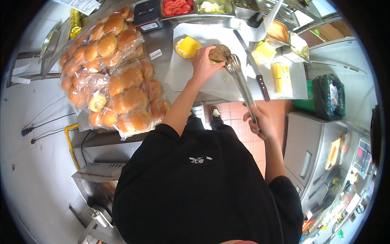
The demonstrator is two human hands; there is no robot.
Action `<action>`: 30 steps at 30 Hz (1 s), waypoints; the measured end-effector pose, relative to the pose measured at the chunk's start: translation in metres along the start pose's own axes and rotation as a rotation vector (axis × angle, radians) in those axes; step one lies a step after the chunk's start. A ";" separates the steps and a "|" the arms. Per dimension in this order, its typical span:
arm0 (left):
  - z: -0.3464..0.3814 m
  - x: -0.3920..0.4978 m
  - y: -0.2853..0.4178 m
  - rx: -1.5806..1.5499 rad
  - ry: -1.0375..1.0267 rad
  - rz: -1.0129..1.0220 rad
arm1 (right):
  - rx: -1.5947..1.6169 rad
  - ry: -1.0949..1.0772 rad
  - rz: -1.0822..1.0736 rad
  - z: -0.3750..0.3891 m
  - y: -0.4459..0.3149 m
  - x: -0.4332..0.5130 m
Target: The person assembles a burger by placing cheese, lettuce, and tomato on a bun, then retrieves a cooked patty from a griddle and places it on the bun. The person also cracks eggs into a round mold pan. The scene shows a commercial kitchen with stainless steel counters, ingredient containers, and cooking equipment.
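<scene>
My left hand curves around the edge of a browned burger patty, thumb below and fingers above. Under the patty a thin yellow-green edge shows, but what it belongs to is hidden. My right hand holds steel tongs by the handle end, and their fork-like tips touch the patty's right rim. Left of the patty lies a bun half topped with a yellow cheese slice. White paper sheets spread beneath all this. A serrated knife with a brown handle rests to the right.
Bagged buns crowd the left side of the counter. Behind stand a black scale, a tray of sliced tomatoes and pale chopped vegetables. Cheese slices and a cheese stack lie right. A lined bin stands beyond.
</scene>
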State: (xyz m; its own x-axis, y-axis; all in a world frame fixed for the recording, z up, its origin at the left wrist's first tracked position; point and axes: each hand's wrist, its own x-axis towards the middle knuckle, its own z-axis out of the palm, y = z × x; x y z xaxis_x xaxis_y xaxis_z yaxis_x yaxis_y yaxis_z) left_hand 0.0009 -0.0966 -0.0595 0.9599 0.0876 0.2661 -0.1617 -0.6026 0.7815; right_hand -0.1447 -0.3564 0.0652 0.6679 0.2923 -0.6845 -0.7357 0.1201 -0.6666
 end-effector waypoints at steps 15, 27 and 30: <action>0.007 -0.014 0.017 -0.161 0.131 -0.079 | -1.146 0.555 -0.801 -0.001 0.036 0.083; -0.055 -0.170 0.045 0.030 0.262 -0.299 | -0.755 0.245 -0.905 -0.008 0.029 0.090; -0.082 -0.240 0.051 -0.039 0.384 -0.422 | -1.093 -0.119 -0.990 0.077 0.022 0.054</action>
State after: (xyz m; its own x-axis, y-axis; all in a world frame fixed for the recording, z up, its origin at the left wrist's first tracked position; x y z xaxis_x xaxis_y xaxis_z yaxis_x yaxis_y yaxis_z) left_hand -0.2562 -0.0831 -0.0369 0.7921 0.6010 0.1067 0.2022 -0.4234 0.8831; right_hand -0.1338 -0.2648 0.0363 0.7828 0.6006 0.1629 0.4875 -0.4292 -0.7603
